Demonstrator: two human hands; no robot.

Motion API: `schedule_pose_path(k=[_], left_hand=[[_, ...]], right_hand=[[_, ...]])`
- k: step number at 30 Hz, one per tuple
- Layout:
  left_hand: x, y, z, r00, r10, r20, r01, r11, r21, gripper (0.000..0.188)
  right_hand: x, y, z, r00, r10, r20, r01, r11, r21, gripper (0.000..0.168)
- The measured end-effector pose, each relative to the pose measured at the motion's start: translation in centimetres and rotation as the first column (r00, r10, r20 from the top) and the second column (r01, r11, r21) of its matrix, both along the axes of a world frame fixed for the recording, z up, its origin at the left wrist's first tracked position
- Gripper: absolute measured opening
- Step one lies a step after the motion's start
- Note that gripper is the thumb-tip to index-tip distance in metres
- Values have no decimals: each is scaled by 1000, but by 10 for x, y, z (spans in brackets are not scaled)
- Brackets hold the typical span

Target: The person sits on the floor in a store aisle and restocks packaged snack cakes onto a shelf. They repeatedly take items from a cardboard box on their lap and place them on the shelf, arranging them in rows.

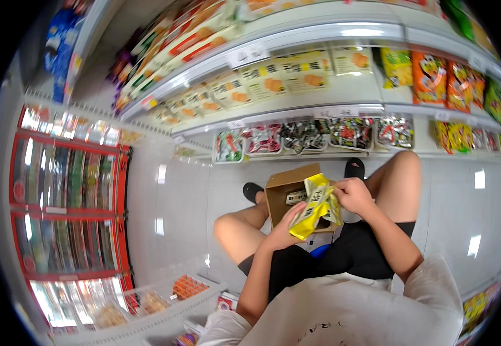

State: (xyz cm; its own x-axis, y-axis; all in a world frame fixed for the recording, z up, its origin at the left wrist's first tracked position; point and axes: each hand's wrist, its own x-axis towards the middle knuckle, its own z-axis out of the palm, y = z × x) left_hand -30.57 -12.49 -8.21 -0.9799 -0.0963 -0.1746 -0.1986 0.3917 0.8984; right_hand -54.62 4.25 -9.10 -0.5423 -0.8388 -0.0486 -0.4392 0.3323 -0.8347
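Note:
Over an open cardboard box (291,178) between my legs, I hold yellow snack packets (308,218) that bear dark writing. My left hand (283,233) grips the lower left side of the bundle. At its upper right, the fingers of my right hand (355,197) pinch an edge. The packets overlap, so I cannot tell how many are in my hands. Inside the box lies a pale packet (295,197) with writing; the rest of the box's inside is partly hidden by the yellow packets and my left hand.
Ahead, the lower shelf (356,152) bears white trays of small wrapped snacks (304,136). Pale cracker packets (263,82) and orange snack bags (429,78) stand on the shelf above. Red-framed drink coolers (68,212) are at left, and clear bins of snacks (153,302) lower left.

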Motion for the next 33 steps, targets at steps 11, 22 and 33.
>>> schedule_pose_path(k=[11,22,33], left_hand=[[-64,102,-22,849,483,-213,-515,847,-133,118],[-10,25,8,692,708,143,-351,156,923,80],[-55,72,42,790,610,-61,194,-154,969,94]], right_hand=[[5,7,-14,818,-136,559,284,940,-187,18],[8,50,105,525,295,798,447,703,-554,28],[52,72,94,61,689,722,604,550,-576,83]])
